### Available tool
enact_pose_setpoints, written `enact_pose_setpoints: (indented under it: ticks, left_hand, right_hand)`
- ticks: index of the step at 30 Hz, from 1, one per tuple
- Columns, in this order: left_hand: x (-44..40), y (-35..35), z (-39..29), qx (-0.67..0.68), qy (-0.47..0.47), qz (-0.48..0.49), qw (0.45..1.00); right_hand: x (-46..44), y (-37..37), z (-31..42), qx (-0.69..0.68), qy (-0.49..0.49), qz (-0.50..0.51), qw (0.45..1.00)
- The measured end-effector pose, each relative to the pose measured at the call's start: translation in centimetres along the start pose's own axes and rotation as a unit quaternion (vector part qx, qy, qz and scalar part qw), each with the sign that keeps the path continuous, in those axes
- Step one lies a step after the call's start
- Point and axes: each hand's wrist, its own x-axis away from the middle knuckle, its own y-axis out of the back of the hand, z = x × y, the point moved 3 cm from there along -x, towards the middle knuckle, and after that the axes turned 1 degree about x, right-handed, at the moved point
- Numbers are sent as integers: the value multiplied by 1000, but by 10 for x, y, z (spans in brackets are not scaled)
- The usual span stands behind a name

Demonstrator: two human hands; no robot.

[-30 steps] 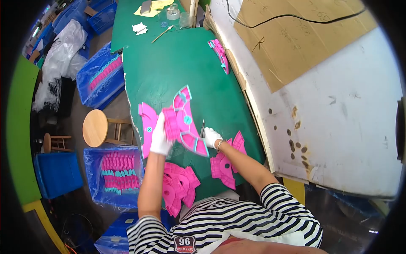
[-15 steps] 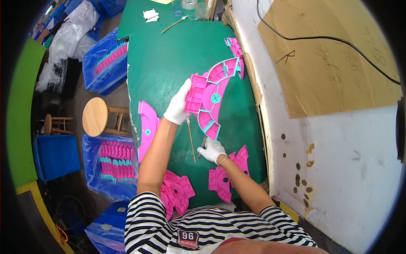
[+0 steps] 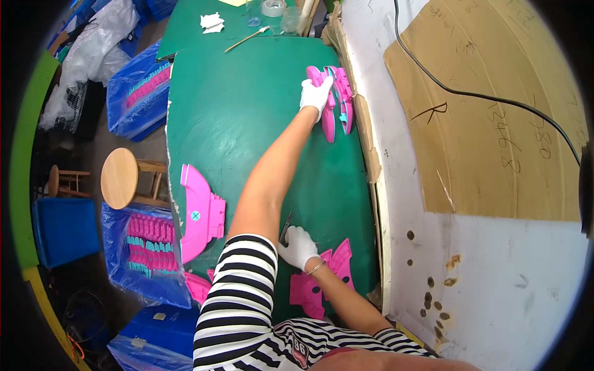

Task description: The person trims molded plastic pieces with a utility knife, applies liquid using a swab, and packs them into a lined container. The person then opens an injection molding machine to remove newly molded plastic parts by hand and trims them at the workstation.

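Note:
My left hand (image 3: 314, 96), in a white glove, reaches to the far right of the green table. Its fingers close round a pink plastic part (image 3: 330, 127), which stands on edge beside another pink and turquoise part (image 3: 346, 93). Nearer to me, my gloved right hand (image 3: 299, 246) is closed on a thin dark tool (image 3: 286, 224) whose kind I cannot make out. Just below that hand lie pink parts (image 3: 337, 263) with round holes. At the table's left edge rests a pink part with a turquoise cross disc (image 3: 195, 216).
Plastic-lined blue bins (image 3: 151, 241) of pink and turquoise parts stand left of the table, near a round wooden stool (image 3: 119, 178). A swab-tipped stick (image 3: 246, 39), crumpled white paper (image 3: 211, 23) and a tape roll (image 3: 273, 7) lie at the far end. A wall borders the right side.
My left hand has carried the pink and turquoise part away to the far right and stood it on edge beside the other. My right hand has shifted slightly toward me, still holding the tool.

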Motion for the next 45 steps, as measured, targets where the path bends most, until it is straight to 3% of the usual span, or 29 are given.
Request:
enact_pose_setpoints:
  ticks: [5, 11, 18, 20, 22, 26, 31, 35, 38, 40, 42, 44, 45]
  left_hand:
    - [-13, -32, -5, -89, 41, 0, 995]
    - [-17, -28, -2, -84, -3, 62, 995]
    - [-1, -16, 7, -89, 28, 52, 994]
    - [-6, -15, 16, -109, 23, 34, 993]
    - [-17, -19, 34, -70, 55, 40, 995]
    - [-4, -11, 26, -24, 45, 57, 997]
    - [4, 3, 30, -64, 35, 72, 995]
    - [70, 60, 0, -63, -34, 120, 990]
    - [155, 151, -50, 5, 4, 205, 979]
    - [183, 225, -57, -41, -3, 178, 983]
    - [206, 300, -52, -95, -23, 90, 991]
    - [236, 355, -45, -327, -114, -10, 938]
    - [254, 368, -40, -399, -110, -58, 909]
  right_hand:
    - [-1, -1, -5, 6, 32, 9, 999]
    - [1, 4, -1, -8, 15, 8, 1000]
    - [4, 17, 9, -1, 12, -8, 1000]
    - [-7, -10, -8, 14, 50, -16, 999]
    - [-6, -9, -6, -15, 24, -8, 1000]
    - [-12, -23, -14, 39, 66, -38, 996]
    - [0, -1, 0, -3, -1, -23, 1000]
    - [0, -5, -4, 16, 22, -45, 999]
    - [-2, -4, -4, 14, -12, 8, 1000]
    - [-2, -4, -5, 11, -7, 5, 1000]
    - [0, -3, -3, 16, -15, 3, 1000]
    - [-1, -6, -5, 21, -8, -8, 1000]
    - [1, -3, -3, 14, -4, -5, 1000]
